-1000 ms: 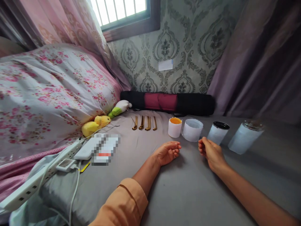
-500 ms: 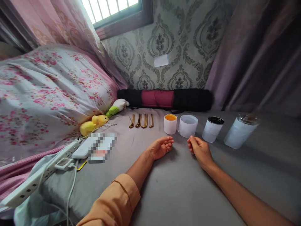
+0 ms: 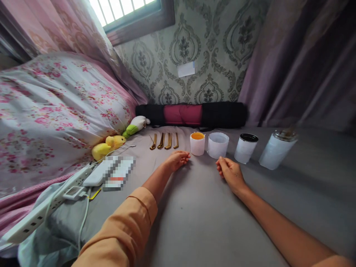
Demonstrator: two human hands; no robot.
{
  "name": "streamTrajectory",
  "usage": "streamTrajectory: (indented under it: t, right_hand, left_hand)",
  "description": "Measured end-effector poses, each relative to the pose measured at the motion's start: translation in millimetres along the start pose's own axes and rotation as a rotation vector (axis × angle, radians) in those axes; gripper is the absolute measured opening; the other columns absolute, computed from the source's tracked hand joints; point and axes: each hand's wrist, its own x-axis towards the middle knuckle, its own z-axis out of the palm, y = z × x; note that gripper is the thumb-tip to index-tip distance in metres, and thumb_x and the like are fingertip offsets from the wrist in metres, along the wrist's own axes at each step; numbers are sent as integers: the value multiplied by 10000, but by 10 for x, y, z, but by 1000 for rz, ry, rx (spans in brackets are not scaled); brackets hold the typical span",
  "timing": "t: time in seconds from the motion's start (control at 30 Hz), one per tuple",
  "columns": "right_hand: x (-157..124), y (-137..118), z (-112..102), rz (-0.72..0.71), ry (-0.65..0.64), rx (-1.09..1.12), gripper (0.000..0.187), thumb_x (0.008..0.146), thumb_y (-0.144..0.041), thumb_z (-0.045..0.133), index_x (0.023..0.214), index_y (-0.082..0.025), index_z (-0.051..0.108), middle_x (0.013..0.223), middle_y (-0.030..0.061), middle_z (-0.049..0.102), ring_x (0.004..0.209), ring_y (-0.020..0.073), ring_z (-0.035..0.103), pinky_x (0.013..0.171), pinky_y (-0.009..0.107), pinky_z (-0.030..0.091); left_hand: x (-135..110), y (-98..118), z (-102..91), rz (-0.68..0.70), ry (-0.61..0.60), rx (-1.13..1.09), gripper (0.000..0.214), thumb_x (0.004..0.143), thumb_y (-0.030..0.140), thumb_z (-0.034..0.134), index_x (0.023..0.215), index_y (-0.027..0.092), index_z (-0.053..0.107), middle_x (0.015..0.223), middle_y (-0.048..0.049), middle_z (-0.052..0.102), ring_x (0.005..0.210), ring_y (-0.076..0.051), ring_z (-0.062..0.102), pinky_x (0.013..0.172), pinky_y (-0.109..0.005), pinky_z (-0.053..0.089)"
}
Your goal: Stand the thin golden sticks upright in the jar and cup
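Note:
My left hand point(image 3: 178, 160) hovers over the grey sheet, fingers loosely curled and apart, holding nothing. It is nearest to a white-wrapped cup with an orange inside point(image 3: 197, 146). To the right, my right hand point(image 3: 229, 173) has its thumb and fingers drawn together, and nothing shows in them. Just beyond it stands a wider white cup point(image 3: 218, 146). Further right are a white-wrapped container with a black inside point(image 3: 246, 149) and a taller white-wrapped jar point(image 3: 276, 151). Several thin, gold-coloured bent pieces point(image 3: 164, 141) lie in small groups beyond my left hand.
A black and maroon roll point(image 3: 182, 114) lies along the patterned wall. Yellow point(image 3: 108, 147) and green-white plush toys point(image 3: 136, 126) rest by the floral bedding point(image 3: 63, 100). At left are a power strip point(image 3: 36, 218) with cables, a white box-like device point(image 3: 96, 176) and a blurred-out flat item point(image 3: 118, 176).
My left hand has moved left and a little away from me, toward the gold-coloured pieces. My right hand has shifted slightly. The whole view has also shifted a little; the cups stay in place.

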Motion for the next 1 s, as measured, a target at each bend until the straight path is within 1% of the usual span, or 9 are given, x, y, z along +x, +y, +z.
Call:
streamTrajectory:
  t: [0.17, 0.33, 0.57, 0.73, 1.0]
  right_hand:
    - [10, 28, -5, -8, -12, -14, 405, 744, -534, 450, 672, -146, 541, 547, 0, 495, 420, 67, 435, 373, 172, 326]
    - [11, 32, -10, 3, -21, -19, 408, 738, -543, 451, 669, -151, 541, 547, -3, 498, 418, 66, 437, 374, 172, 329]
    - [14, 26, -4, -8, -26, -19, 425, 729, -554, 453, 660, -145, 547, 541, 3, 499, 411, 67, 435, 369, 175, 328]
    - [10, 29, -8, -9, -37, -11, 419, 730, -554, 453, 662, -150, 543, 541, 1, 495, 412, 66, 425, 365, 173, 325]
    - [-4, -2, -6, 14, -44, -27, 399, 748, -530, 443, 666, -151, 538, 543, -3, 486, 419, 65, 425, 369, 168, 314]
  left_hand:
    - [149, 68, -103, 32, 134, 106, 57, 723, 77, 537, 708, 115, 496, 612, -26, 559, 450, -46, 491, 425, -154, 374]
    - [271, 130, -182, 71, 243, 234, 50, 721, 92, 535, 712, 116, 492, 584, -24, 547, 433, -49, 472, 412, -164, 352]
    - [310, 309, -196, 112, 399, 450, 67, 685, 104, 573, 704, 113, 509, 543, -16, 532, 436, -53, 456, 419, -164, 343]
    - [311, 410, -215, 133, 439, 602, 82, 654, 129, 604, 718, 103, 560, 521, -31, 549, 476, -85, 501, 463, -187, 390]
    - [389, 468, -251, 140, 450, 816, 170, 650, 167, 599, 802, 91, 604, 524, -41, 578, 512, -109, 540, 489, -192, 414]
